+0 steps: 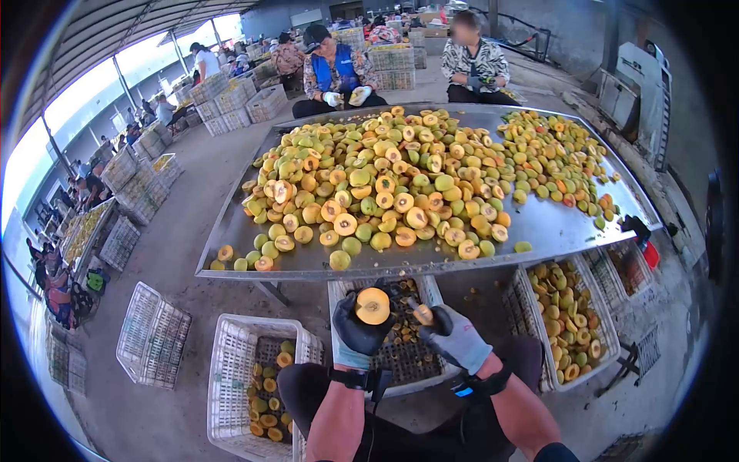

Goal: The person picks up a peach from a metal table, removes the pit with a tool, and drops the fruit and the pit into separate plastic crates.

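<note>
My left hand (360,333), in a black-palmed glove, is closed around a peach half (372,306), its round yellow cut face turned up toward me. Close on the right, my gloved right hand (459,341) grips a small tool (422,313) with a light tip; its exact shape is too small to tell. The tool is apart from the peach half. Below both hands stands a white plastic crate (431,377) with small brown pits and scraps on its floor. Ahead, a heap of whole-looking and halved peaches (385,177) covers much of a metal table (531,239).
A white crate (227,385) with peach halves stands at my left, another filled crate (531,339) at my right. An upturned-looking crate (154,335) lies farther left. Two people sit across the table, gloved hands (359,95) at work. Stacked crates (231,100) stand behind.
</note>
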A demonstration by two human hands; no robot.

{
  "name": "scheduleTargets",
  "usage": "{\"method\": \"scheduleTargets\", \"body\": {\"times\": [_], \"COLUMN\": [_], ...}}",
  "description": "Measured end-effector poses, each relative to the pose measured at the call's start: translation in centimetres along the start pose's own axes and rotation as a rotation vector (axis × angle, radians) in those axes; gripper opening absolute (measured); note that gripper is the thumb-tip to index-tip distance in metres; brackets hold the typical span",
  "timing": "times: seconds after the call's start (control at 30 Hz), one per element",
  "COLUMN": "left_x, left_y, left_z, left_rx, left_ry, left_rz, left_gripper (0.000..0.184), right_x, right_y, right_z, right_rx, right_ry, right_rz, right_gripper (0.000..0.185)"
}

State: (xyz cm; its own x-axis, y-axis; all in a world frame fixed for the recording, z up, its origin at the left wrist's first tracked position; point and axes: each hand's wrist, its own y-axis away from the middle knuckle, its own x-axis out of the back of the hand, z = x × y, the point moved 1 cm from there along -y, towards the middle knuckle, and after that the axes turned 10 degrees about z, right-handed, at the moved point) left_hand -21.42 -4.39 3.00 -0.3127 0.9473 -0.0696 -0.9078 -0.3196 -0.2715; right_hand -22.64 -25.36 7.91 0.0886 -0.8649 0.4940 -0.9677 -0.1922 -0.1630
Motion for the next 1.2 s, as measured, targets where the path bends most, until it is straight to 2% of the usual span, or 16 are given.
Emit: {"method": "scheduleTargets", "body": {"times": [0.07, 0.1, 0.13, 0.2, 0.33, 0.37, 0.4, 0.47, 0.67, 0.8, 0.93, 1.0, 1.03, 1.07, 1.13, 1.2], "left_x": [-0.3, -0.4, -0.2, -0.2, -2.1, -2.2, -2.6, -3.3, -0.8, 0.6, 2.6, 2.0, 1.9, 2.1, 2.9, 3.3], "left_y": [3.1, 4.0, 4.7, 5.5, 7.2, 7.3, 7.2, 6.8, 2.9, -2.5, -5.7, -6.0, -6.3, -6.8, -7.2, -6.6], "left_z": [4.4, 5.4, 4.6, 1.3, 3.7, 3.5, 3.2, 3.0, 1.9, 1.2, -3.1, -1.7, -1.0, -0.7, -1.7, -1.5], "left_rx": [-0.170, -0.062, -0.077, 0.633, 0.523, 0.451, 0.451, 0.674, 0.725, 0.740, 0.833, 0.836, 0.823, 0.811, 0.815, 0.877], "left_ry": [-0.430, -0.472, -0.477, 1.130, 1.127, 0.846, 0.845, 1.084, 1.050, 0.819, 0.887, 0.916, 0.927, 0.928, 0.866, 0.763], "left_rz": [0.024, -0.001, -0.010, -0.023, -0.012, 0.052, 0.054, -0.011, -0.127, -0.084, -0.081, -0.026, 0.002, 0.021, 0.029, -0.029], "left_gripper": [0.047, 0.051, 0.051, 0.053, 0.055, 0.053, 0.053, 0.054, 0.056, 0.036, 0.043, 0.039, 0.037, 0.035, 0.036, 0.038], "right_x": [-0.5, -0.8, -1.1, -1.4, -1.4, -1.6, -1.7, -2.3, -2.6, -2.7, -2.9, -3.0, -2.1, -2.9, -2.7, -2.2], "right_y": [2.7, 3.7, 4.6, 5.9, 7.4, 7.5, 7.5, 6.9, 2.9, -1.0, -5.3, -6.6, -7.2, -7.0, -8.2, -8.5], "right_z": [-1.0, -0.8, -0.7, -1.0, -1.1, -0.9, -0.6, 0.3, 1.9, 2.2, 2.5, 3.6, 3.2, 4.7, 5.0, 4.4], "right_rx": [0.055, 0.069, 0.084, 0.056, 0.038, 0.067, 0.097, 0.124, -0.088, 0.011, 0.065, -0.022, -0.429, -0.446, -0.485, -0.432], "right_ry": [0.047, 0.069, 0.089, 0.122, 0.049, 0.114, 0.185, 0.195, 0.049, -0.155, -0.258, -0.288, -0.440, -0.797, -0.633, -0.774], "right_rz": [0.037, 0.043, 0.052, 0.040, 0.091, 0.113, 0.131, 0.148, -0.062, -0.066, -0.083, -0.156, -0.333, -0.284, -0.320, -0.361], "right_gripper": [0.032, 0.031, 0.031, 0.034, 0.047, 0.047, 0.047, 0.047, 0.049, 0.052, 0.046, 0.044, 0.045, 0.043, 0.043, 0.037]}}
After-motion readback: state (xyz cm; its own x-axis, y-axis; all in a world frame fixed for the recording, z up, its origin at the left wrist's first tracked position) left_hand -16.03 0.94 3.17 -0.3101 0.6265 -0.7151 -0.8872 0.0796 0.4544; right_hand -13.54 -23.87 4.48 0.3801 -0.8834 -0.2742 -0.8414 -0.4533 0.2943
